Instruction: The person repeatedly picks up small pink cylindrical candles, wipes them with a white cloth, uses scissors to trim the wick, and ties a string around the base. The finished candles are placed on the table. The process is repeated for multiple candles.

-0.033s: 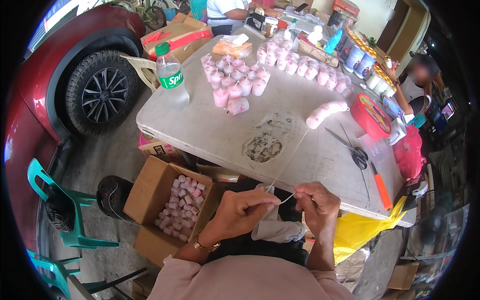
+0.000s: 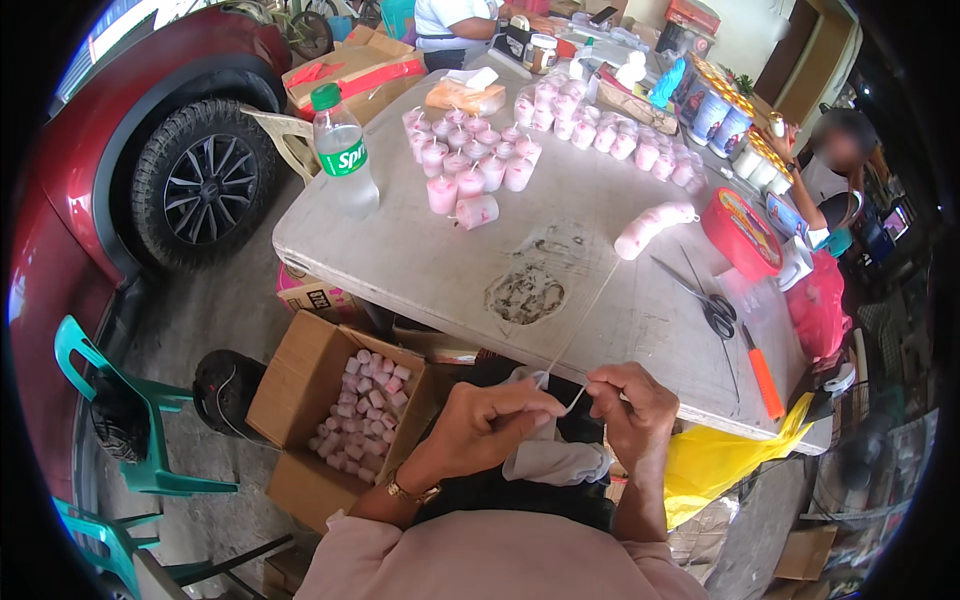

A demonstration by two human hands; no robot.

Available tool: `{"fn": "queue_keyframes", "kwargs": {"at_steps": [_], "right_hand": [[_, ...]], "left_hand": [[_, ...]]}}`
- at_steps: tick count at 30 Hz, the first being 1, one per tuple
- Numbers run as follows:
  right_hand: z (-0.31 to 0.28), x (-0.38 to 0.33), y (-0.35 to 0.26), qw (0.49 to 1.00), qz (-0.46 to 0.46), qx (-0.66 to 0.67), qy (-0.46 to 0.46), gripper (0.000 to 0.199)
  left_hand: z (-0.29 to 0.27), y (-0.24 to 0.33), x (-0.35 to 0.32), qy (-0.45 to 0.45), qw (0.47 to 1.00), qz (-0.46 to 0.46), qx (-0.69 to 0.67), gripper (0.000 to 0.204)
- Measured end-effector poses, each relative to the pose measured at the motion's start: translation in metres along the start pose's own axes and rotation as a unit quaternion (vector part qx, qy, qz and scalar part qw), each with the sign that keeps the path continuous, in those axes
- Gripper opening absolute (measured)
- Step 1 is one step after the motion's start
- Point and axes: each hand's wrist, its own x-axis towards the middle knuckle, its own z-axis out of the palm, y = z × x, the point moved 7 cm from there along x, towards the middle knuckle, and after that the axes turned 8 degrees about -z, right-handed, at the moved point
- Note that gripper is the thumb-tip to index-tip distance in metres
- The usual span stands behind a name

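Note:
My left hand (image 2: 492,420) pinches a thin white string (image 2: 582,325) between thumb and fingertips, just off the table's near edge. Close beside it on the right, my right hand (image 2: 636,408) has its fingers curled and pressed together on the string's end. A short, slightly bent length runs between the two hands. From the left hand the string goes up over the table (image 2: 410,262) to a curved row of pink-and-white wax cylinders (image 2: 655,230), which lies on the tabletop. Several upright pink candles (image 2: 478,160) with white wicks stand farther left, and one candle (image 2: 477,211) lies on its side.
Scissors (image 2: 718,314) and an orange-handled tool (image 2: 764,378) lie at the right, near a red round tub (image 2: 741,232). A green-capped bottle (image 2: 342,160) stands left. Below, a cardboard box (image 2: 285,390) holds pink wax pieces. Other people sit at the far side and right.
The string between my hands has slackened a little and bends more. The row of wax cylinders has shifted very slightly to the right. My hands have barely moved.

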Motion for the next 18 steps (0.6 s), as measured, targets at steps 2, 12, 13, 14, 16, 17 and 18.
{"fn": "queue_keyframes", "kwargs": {"at_steps": [2, 12, 13, 14, 16, 17, 18], "right_hand": [[0.007, -0.002, 0.015, 0.996, 0.07, 0.055, 0.012, 0.008], [0.017, -0.011, -0.008, 0.997, -0.039, -0.066, -0.002, 0.012], [0.015, -0.011, -0.003, 0.998, -0.009, -0.066, 0.001, 0.012], [0.015, -0.011, -0.004, 0.998, -0.024, -0.055, -0.011, 0.011], [0.018, -0.01, -0.001, 0.998, -0.037, -0.031, -0.027, 0.011], [0.018, -0.011, 0.002, 0.999, -0.038, 0.01, -0.012, 0.012], [0.017, -0.011, 0.003, 0.997, -0.043, 0.055, 0.015, 0.014]], "left_hand": [[0.005, -0.008, 0.004, -0.041, 0.994, -0.027, -0.101, 0.018], [0.01, -0.005, 0.016, 0.07, 0.976, 0.144, 0.146, 0.018], [0.012, -0.001, 0.015, 0.066, 0.968, 0.176, 0.166, 0.017], [0.013, -0.001, 0.016, 0.068, 0.967, 0.172, 0.176, 0.015], [0.013, 0.001, 0.016, 0.073, 0.963, 0.171, 0.196, 0.012], [0.011, 0.0, 0.016, 0.073, 0.972, 0.153, 0.165, 0.012], [0.011, -0.003, 0.018, 0.065, 0.98, 0.123, 0.142, 0.011]]}}
